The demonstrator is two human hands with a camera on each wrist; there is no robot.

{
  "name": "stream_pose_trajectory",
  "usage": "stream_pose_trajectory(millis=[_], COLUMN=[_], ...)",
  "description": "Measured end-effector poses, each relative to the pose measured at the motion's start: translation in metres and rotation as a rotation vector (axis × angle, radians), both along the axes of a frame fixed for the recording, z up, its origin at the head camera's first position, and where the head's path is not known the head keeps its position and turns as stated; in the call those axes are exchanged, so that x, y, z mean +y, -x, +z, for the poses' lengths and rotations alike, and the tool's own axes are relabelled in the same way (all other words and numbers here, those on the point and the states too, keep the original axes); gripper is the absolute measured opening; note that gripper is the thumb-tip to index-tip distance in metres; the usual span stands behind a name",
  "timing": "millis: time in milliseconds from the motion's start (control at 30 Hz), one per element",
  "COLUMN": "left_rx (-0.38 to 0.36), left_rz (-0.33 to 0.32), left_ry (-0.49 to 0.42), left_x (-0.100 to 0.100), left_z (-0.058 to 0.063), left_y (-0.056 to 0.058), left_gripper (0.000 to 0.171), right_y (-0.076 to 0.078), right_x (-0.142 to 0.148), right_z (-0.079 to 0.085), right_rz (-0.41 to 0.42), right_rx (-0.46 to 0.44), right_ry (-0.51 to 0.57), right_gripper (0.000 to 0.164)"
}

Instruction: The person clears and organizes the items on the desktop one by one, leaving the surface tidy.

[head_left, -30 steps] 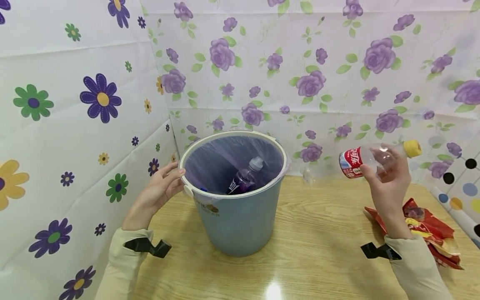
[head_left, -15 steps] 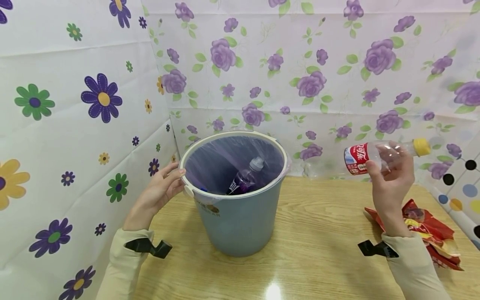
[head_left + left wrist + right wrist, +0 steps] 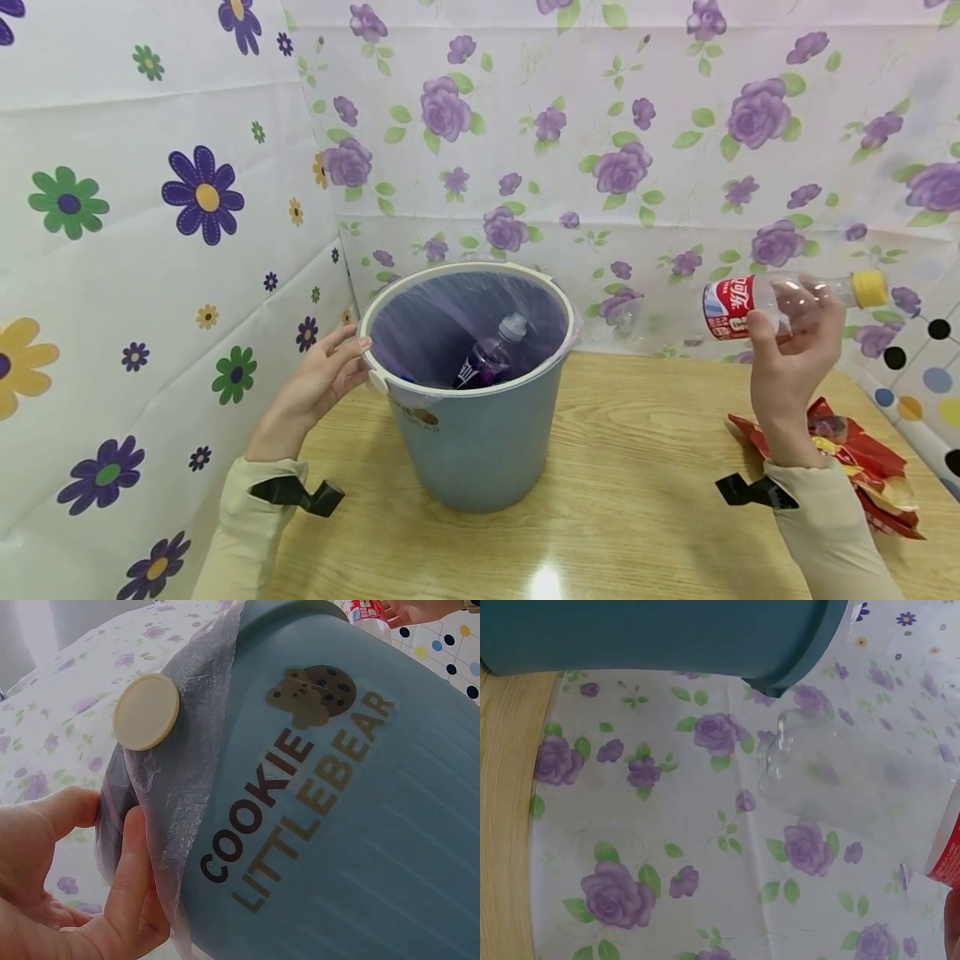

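A clear plastic bottle (image 3: 730, 307) with a red label and yellow cap lies nearly level in my right hand (image 3: 797, 367), raised above the table. Its transparent base end (image 3: 855, 780) points left toward the bin in the right wrist view, where only a sliver of that hand shows. The blue-grey trash bin (image 3: 480, 450) stands upright, lined with a clear plastic bag (image 3: 191, 772). My left hand (image 3: 318, 375) pinches the bin's left rim and liner between thumb and fingers. Inside the bin leans a bottle (image 3: 491, 358) with purple contents and a pale cap.
Crumpled red snack packaging (image 3: 862, 458) lies at the right on the wooden table (image 3: 622, 500), beside my right forearm. Flower-printed sheets (image 3: 540, 150) stand behind and to the left. A dotted sheet (image 3: 918, 400) borders the right side.
My right hand has moved slightly to the right with the bottle, which has turned closer to level. The left hand and the bin have stayed in place.
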State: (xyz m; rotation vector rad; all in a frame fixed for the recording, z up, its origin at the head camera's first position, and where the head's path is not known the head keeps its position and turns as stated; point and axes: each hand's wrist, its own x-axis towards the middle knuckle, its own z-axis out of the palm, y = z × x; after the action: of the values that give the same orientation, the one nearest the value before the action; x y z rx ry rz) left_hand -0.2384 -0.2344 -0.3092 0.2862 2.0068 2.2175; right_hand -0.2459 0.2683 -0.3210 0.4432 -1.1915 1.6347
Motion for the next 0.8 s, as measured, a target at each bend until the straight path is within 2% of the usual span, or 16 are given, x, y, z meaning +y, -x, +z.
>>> stream_pose_trajectory(millis=[300,500,800], left_rx=[-0.004,-0.006,-0.036], left_rz=[-0.001,-0.004,0.000], left_ry=[0.004,-0.001,-0.034], left_x=[0.001,0.001,-0.001], left_z=[0.000,0.002,0.002], left_y=[0.001,0.000,0.001], left_gripper=[0.068,0.070,0.072], right_y=[-0.001,-0.004,-0.003], right_x=[-0.007,-0.014,-0.018], right_z=[0.006,0.021,0.041], right_rz=[-0.018,0.026,0.031], right_rx=[0.013,0.054,0.089], right_ry=[0.038,0.065,0.066], right_gripper=[0.066,0.069,0.077])
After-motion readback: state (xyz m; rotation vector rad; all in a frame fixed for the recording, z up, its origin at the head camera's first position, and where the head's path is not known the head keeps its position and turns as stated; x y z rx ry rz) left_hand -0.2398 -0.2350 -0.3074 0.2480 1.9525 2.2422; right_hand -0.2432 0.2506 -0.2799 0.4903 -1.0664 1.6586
